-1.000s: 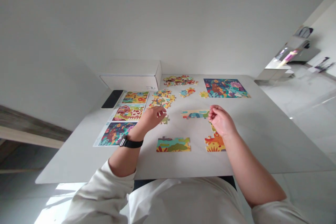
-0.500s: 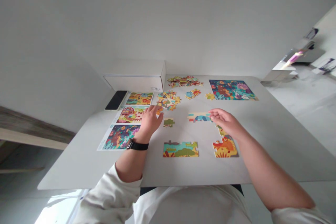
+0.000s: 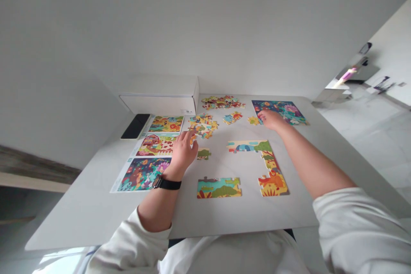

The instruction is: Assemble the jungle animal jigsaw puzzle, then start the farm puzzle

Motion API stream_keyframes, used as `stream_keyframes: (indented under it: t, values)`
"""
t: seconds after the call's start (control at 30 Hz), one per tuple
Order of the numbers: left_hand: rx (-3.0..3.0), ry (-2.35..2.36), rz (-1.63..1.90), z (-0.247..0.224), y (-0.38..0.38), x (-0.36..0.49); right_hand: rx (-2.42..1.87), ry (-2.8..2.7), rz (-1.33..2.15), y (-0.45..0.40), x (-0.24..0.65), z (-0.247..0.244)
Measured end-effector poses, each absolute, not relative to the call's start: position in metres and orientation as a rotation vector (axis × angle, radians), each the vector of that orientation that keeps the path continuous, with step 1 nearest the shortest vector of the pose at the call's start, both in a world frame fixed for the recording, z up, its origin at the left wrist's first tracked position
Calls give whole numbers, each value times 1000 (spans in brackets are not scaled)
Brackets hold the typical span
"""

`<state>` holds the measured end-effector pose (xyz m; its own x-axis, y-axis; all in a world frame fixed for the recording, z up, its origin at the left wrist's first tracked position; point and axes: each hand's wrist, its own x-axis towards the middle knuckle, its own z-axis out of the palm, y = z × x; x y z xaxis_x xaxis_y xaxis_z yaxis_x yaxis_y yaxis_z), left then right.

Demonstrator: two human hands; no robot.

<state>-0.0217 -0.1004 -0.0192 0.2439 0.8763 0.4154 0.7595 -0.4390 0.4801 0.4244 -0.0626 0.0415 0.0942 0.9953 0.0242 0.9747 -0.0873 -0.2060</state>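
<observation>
My left hand [image 3: 185,152] rests between the picture sheet and a loose group of puzzle pieces [image 3: 204,125], fingers spread and nearest those pieces. Farther off, my right hand [image 3: 270,119] hovers at the left edge of a dark-coloured puzzle picture [image 3: 285,111]. Its fingers are loosely curved and a little apart, close beside a yellow puzzle piece [image 3: 253,120]. An L-shaped joined strip [image 3: 269,160] shows an elephant, a tree and a lion. Nearer me lies a joined crocodile section [image 3: 219,188]. A single green piece [image 3: 203,153] sits right of my left hand.
A sheet with three pictures [image 3: 138,160] lies at left, below a dark-screened phone [image 3: 135,126]. The white box [image 3: 160,102] stands against the wall. Another pile of pieces [image 3: 223,102] and a small joined pair [image 3: 232,117] lie at the back.
My right hand has moved away from me, from the elephant strip to the yellow piece. The strip's top right corner, now uncovered, shows a green tree piece. My left hand stays about the same.
</observation>
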Motion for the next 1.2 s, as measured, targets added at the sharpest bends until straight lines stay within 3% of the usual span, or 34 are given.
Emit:
stream_keyframes:
  t: [0.33,0.67,1.0,1.2]
  values:
    - [2365,1518,1012,-24,-99,-21,-2391,-2156,193,-32,406,30]
    - [2367,1464,1083,-29,-98,-18,-2327,-2273,318,-31,418,40]
    - [2360,1421,1098,-29,-94,-17,-2272,-1982,205,-62,408,28]
    - [2318,1275,1194,-18,-104,-17,-1854,-1528,333,-123,394,21]
